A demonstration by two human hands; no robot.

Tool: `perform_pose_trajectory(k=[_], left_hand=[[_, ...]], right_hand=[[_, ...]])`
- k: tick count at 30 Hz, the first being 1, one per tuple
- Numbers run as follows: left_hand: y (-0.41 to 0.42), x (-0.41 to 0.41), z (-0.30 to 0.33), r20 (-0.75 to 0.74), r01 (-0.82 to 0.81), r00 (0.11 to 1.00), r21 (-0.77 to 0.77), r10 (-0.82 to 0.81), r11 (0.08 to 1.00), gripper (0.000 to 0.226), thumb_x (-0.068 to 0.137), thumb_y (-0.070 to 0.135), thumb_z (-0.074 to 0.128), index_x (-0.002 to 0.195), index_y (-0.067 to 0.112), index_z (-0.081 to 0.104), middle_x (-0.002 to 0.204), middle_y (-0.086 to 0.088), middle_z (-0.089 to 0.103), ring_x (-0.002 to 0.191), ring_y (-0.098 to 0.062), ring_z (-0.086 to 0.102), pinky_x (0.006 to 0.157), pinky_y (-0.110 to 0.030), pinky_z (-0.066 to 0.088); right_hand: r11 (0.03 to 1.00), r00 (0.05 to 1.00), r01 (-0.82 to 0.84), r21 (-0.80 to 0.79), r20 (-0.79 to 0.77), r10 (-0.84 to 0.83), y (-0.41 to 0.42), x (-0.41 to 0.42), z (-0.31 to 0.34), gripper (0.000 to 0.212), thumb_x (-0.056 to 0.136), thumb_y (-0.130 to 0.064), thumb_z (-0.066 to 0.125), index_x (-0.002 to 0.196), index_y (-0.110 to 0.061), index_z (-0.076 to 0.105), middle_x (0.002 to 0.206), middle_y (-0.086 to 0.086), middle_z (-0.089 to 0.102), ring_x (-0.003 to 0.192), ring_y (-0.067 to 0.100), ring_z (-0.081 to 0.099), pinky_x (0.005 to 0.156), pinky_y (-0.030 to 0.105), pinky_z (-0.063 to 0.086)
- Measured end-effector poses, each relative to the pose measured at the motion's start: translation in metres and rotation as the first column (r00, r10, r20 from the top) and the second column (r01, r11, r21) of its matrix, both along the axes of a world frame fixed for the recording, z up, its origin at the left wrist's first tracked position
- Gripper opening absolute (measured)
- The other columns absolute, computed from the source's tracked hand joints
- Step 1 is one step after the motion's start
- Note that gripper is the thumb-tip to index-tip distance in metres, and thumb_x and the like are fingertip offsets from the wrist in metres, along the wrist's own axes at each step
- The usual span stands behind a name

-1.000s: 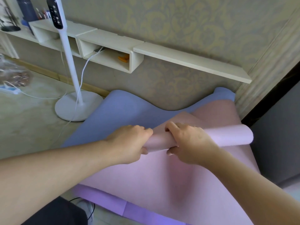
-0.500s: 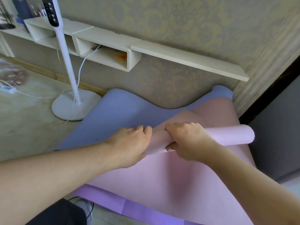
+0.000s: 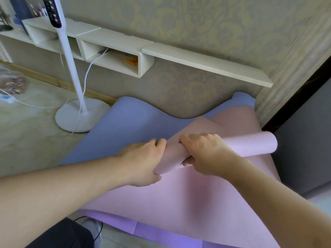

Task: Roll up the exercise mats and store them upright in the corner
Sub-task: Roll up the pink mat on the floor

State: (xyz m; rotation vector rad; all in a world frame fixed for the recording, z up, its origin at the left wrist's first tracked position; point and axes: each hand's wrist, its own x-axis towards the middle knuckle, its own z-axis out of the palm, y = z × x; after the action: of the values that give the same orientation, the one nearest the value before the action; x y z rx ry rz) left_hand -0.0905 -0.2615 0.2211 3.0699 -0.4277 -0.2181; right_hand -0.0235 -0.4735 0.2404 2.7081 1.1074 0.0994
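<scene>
A pink exercise mat (image 3: 188,199) lies spread over a blue mat (image 3: 125,126), with a purple mat (image 3: 161,233) showing under its near edge. The pink mat's far part is rolled into a tube (image 3: 250,145) that runs to the right. My left hand (image 3: 141,161) grips the tube's left end, fingers curled over its top. My right hand (image 3: 206,153) grips the tube just to the right, thumb underneath. The blue mat's far edge curls up against the wall.
A white floor fan stand (image 3: 78,115) with its cable stands on the floor to the left of the mats. A low white wall shelf (image 3: 206,65) runs above them. The room corner (image 3: 259,97) and a dark doorway (image 3: 304,131) are at the right.
Both hands keep their grip on the pink tube and have turned it slightly; the roll sits about where it was. The view has shifted a little.
</scene>
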Motion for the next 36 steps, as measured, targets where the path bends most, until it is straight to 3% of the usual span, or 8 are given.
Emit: perform_pose_trajectory(k=[5,10,15,20,25,30,32,36], left_hand=[[-0.001,0.007,-0.008,0.188,0.042,0.980,0.093,-0.059,0.995,0.031,0.094,0.015,0.060,0.099,0.017,0.029,0.088,0.001,0.048,0.071,-0.026,0.057,0.054,-0.033,0.037],[-0.012,0.028,-0.004,0.079,-0.055,0.995,-0.111,0.064,0.992,0.026,0.098,0.025,0.060,0.095,0.017,0.035,0.085,0.000,0.054,0.071,-0.026,0.058,0.059,-0.037,0.049],[-0.075,0.061,-0.013,-0.081,-0.186,0.982,-0.395,0.168,0.900,0.024,0.095,0.030,0.064,0.100,0.016,0.044,0.097,-0.004,0.062,0.084,-0.028,0.065,0.073,-0.043,0.059],[-0.163,0.084,-0.056,-0.284,-0.260,0.950,-0.477,0.133,0.840,0.022,0.094,0.032,0.061,0.102,0.017,0.047,0.101,-0.002,0.060,0.091,-0.028,0.063,0.075,-0.036,0.055],[-0.240,0.114,-0.097,-0.327,-0.251,0.939,-0.446,0.104,0.859,0.025,0.099,0.031,0.060,0.116,0.018,0.047,0.118,-0.001,0.058,0.104,-0.029,0.062,0.086,-0.034,0.053],[-0.286,0.124,-0.145,-0.319,-0.246,0.942,-0.453,0.102,0.857,0.057,0.100,0.038,0.065,0.147,0.015,0.042,0.152,-0.002,0.051,0.138,-0.026,0.052,0.112,-0.032,0.041],[-0.295,0.125,-0.162,-0.291,-0.233,0.951,-0.468,0.100,0.852,0.057,0.098,0.040,0.068,0.144,0.016,0.045,0.148,0.000,0.055,0.135,-0.023,0.055,0.110,-0.030,0.041],[-0.303,0.128,-0.183,-0.312,-0.246,0.946,-0.517,0.087,0.820,0.044,0.099,0.034,0.069,0.134,0.016,0.049,0.131,0.002,0.063,0.118,-0.022,0.064,0.093,-0.026,0.047]], right_hand=[[0.992,0.999,0.001,0.124,-0.036,0.004,-0.003,0.003,0.000,0.053,0.088,-0.046,0.078,0.126,-0.023,0.050,0.115,-0.003,0.063,0.107,0.024,0.059,0.091,0.036,0.044],[0.939,0.994,0.081,0.334,0.044,-0.101,-0.020,0.002,0.001,0.080,0.082,-0.026,0.085,0.147,-0.010,0.043,0.147,0.010,0.043,0.138,0.033,0.040,0.114,0.040,0.040],[0.675,0.900,0.399,0.621,-0.124,-0.418,-0.077,0.012,-0.005,0.059,0.083,-0.001,0.062,0.138,-0.011,0.043,0.133,0.003,0.038,0.106,0.027,0.051,0.072,0.027,0.044],[0.386,0.540,0.835,0.391,-0.452,-0.710,-0.168,0.038,-0.042,0.053,0.090,-0.011,0.062,0.137,-0.017,0.040,0.135,0.003,0.038,0.094,0.023,0.057,0.057,0.031,0.049],[0.104,0.202,0.975,0.197,-0.582,-0.788,-0.284,0.062,-0.084,0.060,0.092,-0.025,0.067,0.142,-0.007,0.038,0.139,0.013,0.045,0.092,0.024,0.055,0.063,0.032,0.047],[0.049,0.117,0.991,0.122,-0.644,-0.756,-0.349,0.090,-0.144,0.109,0.077,-0.055,0.088,0.157,-0.009,0.031,0.148,0.014,0.044,0.125,0.033,0.053,0.088,0.036,0.051],[0.002,0.080,0.993,0.115,-0.675,-0.734,-0.360,0.101,-0.165,0.125,0.068,-0.062,0.092,0.161,-0.012,0.026,0.152,0.013,0.044,0.136,0.035,0.048,0.103,0.041,0.050],[0.008,0.084,0.994,0.108,-0.719,-0.690,-0.370,0.114,-0.177,0.119,0.060,-0.059,0.096,0.154,-0.013,0.041,0.133,0.004,0.058,0.116,0.028,0.059,0.092,0.035,0.052]])
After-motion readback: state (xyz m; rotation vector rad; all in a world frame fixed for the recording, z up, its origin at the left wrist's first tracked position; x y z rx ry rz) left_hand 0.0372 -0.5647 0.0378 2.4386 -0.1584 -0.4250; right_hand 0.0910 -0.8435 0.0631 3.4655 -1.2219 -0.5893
